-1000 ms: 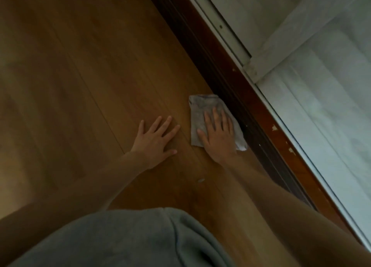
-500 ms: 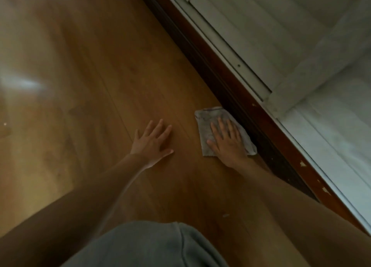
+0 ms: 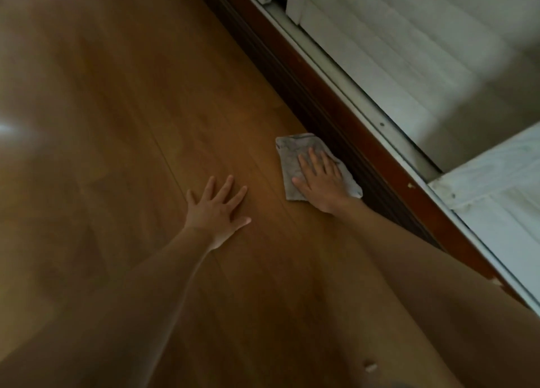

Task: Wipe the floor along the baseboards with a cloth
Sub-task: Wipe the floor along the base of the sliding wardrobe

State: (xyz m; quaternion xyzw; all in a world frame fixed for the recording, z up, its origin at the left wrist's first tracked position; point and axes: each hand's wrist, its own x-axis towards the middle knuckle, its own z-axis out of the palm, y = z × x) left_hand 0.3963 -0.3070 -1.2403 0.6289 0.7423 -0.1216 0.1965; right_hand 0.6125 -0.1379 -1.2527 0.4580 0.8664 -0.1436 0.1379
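One cloth [image 3: 295, 159] in play, pale grey and folded flat, lying on the wooden floor [image 3: 131, 110] with its far edge right up against the dark baseboard [image 3: 330, 119]. Two hands down, both bare. The right hand [image 3: 320, 183] sits flat on top of the cloth, palm pressing, four fingers straight and only slightly apart, thumb out to the side away from the baseboard; nothing curled, no pinch on the fabric. The cloth shows beyond the fingertips and on both sides of the hand. The left hand [image 3: 217, 209] rests on bare floor, well out from the baseboard and clear of the cloth, fingers spread wide, thumb pointing back toward the baseboard side. One baseboard runs diagonally through the view, dark wood with several chipped pale spots along its top edge. Behind it, a white metal track [image 3: 342, 78] and two white slatted panels [image 3: 388, 45]. One small pale speck [image 3: 370, 366] lies on the floor near the bottom of the view, beside the right forearm.
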